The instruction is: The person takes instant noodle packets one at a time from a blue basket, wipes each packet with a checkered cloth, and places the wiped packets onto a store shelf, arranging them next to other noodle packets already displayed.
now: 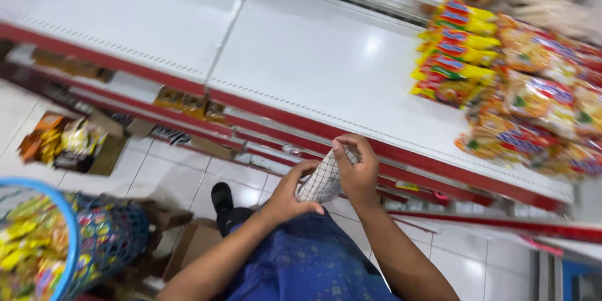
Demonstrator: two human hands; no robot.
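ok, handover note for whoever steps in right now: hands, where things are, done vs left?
Left hand: holds the lower end of a white checked cloth.
Right hand: pinches the cloth's top edge, in front of the shelf's red rim.
Things: the white top shelf is bare on the left; yellow and orange snack packets are stacked at its right end. A blue basket full of packets sits on the floor at left, with an open carton of goods beyond it.
Done: cloth in both hands.
Left: cloth not yet on the shelf; basket still full.
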